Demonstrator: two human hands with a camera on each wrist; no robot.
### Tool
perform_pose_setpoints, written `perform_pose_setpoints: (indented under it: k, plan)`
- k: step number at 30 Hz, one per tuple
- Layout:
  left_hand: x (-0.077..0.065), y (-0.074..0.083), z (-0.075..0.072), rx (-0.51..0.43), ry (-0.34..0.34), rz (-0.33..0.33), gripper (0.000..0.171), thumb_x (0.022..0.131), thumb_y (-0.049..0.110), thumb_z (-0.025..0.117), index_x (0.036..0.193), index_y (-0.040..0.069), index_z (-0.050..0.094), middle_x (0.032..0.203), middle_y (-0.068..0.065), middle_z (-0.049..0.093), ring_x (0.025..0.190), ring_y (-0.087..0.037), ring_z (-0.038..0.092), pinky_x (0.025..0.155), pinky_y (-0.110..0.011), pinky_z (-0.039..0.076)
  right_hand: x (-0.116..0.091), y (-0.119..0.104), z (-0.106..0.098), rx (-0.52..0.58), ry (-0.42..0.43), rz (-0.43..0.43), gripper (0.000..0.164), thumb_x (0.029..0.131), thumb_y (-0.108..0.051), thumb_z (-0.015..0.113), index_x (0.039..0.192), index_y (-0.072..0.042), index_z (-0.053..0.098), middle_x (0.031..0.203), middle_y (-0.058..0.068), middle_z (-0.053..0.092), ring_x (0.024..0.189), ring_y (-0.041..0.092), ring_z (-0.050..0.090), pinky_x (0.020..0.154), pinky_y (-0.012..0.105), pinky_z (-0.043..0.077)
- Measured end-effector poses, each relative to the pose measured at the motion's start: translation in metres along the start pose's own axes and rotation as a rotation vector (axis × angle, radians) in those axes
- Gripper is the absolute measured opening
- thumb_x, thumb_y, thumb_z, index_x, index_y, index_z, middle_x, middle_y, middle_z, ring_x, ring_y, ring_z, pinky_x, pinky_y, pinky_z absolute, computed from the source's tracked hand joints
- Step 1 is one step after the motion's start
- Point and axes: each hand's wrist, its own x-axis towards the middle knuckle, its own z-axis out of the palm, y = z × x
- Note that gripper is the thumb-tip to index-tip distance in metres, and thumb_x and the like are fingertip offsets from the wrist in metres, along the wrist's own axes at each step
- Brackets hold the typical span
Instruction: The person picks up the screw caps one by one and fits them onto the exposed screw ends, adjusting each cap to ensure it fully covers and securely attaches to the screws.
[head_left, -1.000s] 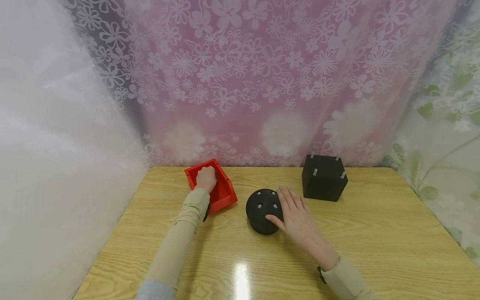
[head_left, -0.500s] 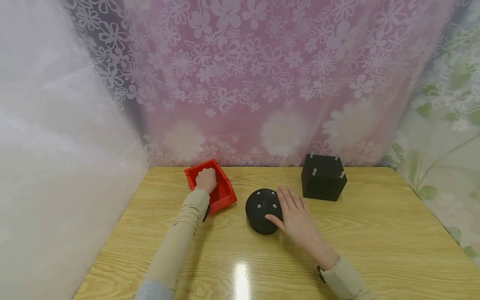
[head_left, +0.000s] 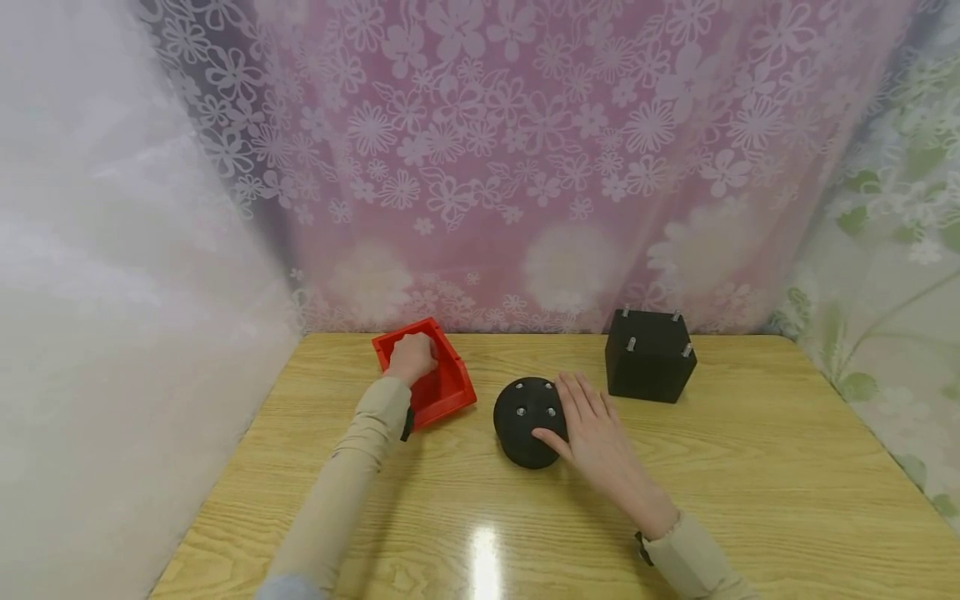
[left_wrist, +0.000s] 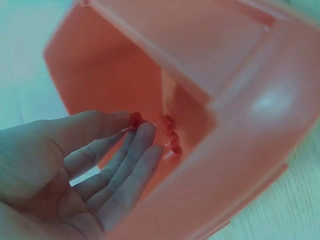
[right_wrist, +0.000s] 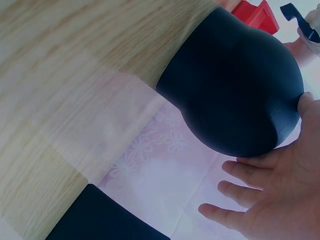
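Observation:
My left hand (head_left: 412,358) reaches into the red bin (head_left: 453,402) at the left back of the table. In the left wrist view its thumb and forefinger pinch a small red piece (left_wrist: 135,120), while the other fingers extend loosely. Several more small red pieces (left_wrist: 173,141) lie beyond the fingertips inside the bin. My right hand (head_left: 600,437) rests against the right side of a round black block (head_left: 525,437), with straight fingers along its side and the thumb over its top. Several small shiny pegs (head_left: 521,412) stand up from that top.
A square black block (head_left: 649,367) with several shiny pegs on top stands at the right back. All of this is on a wooden table (head_left: 750,483). A pink flowered curtain (head_left: 525,167) hangs behind its far edge.
My left hand has turned and shifted slightly left within the red bin, and the forearm has moved left with it. The right hand and both black blocks stay in place.

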Motion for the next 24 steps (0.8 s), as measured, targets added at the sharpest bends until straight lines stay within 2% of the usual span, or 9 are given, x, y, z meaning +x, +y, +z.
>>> perform_pose_setpoints:
  k: [4, 9, 13, 17, 24]
  plan:
    - [-0.005, 0.000, -0.005, -0.022, -0.018, 0.023, 0.012, 0.094, 0.009, 0.072, 0.100, 0.002, 0.078, 0.102, -0.013, 0.075, 0.087, -0.028, 0.070, 0.083, -0.040, 0.060, 0.000, 0.000, 0.000, -0.001, 0.015, -0.004, 0.089, 0.097, -0.065, 0.050, 0.154, 0.002, 0.037, 0.157, 0.021, 0.040, 0.146, 0.039, 0.036, 0.114, 0.063, 0.033]
    - [-0.012, -0.001, -0.012, -0.049, -0.017, 0.031, 0.013, 0.093, 0.016, 0.075, 0.093, 0.003, 0.077, 0.090, -0.010, 0.074, 0.075, -0.022, 0.067, 0.072, -0.035, 0.058, 0.000, -0.002, -0.001, 0.002, 0.015, -0.001, 0.089, 0.096, -0.062, 0.055, 0.154, 0.003, 0.037, 0.157, 0.022, 0.040, 0.145, 0.040, 0.037, 0.114, 0.063, 0.032]
    - [-0.016, -0.002, -0.014, -0.095, -0.023, 0.028, 0.017, 0.094, 0.022, 0.075, 0.095, 0.005, 0.078, 0.083, -0.007, 0.074, 0.071, -0.018, 0.065, 0.065, -0.031, 0.054, 0.001, -0.002, -0.003, 0.007, -0.029, 0.021, 0.089, 0.095, -0.060, 0.058, 0.156, 0.001, 0.034, 0.159, 0.021, 0.037, 0.147, 0.039, 0.034, 0.116, 0.062, 0.030]
    - [-0.022, -0.003, -0.015, -0.205, -0.021, 0.030, 0.020, 0.096, 0.026, 0.073, 0.100, 0.007, 0.078, 0.084, -0.006, 0.076, 0.077, -0.021, 0.070, 0.069, -0.033, 0.056, 0.001, -0.001, -0.002, 0.013, -0.049, 0.031, 0.089, 0.096, -0.060, 0.057, 0.157, 0.001, 0.032, 0.160, 0.020, 0.035, 0.149, 0.038, 0.031, 0.116, 0.062, 0.029]
    - [-0.038, 0.003, -0.015, -0.398, 0.055, 0.060, 0.019, 0.096, 0.024, 0.072, 0.101, 0.007, 0.079, 0.087, -0.006, 0.077, 0.079, -0.020, 0.073, 0.072, -0.035, 0.059, 0.001, -0.002, 0.000, 0.010, -0.009, 0.015, 0.089, 0.096, -0.062, 0.054, 0.155, 0.002, 0.035, 0.158, 0.021, 0.039, 0.147, 0.039, 0.035, 0.114, 0.063, 0.032]
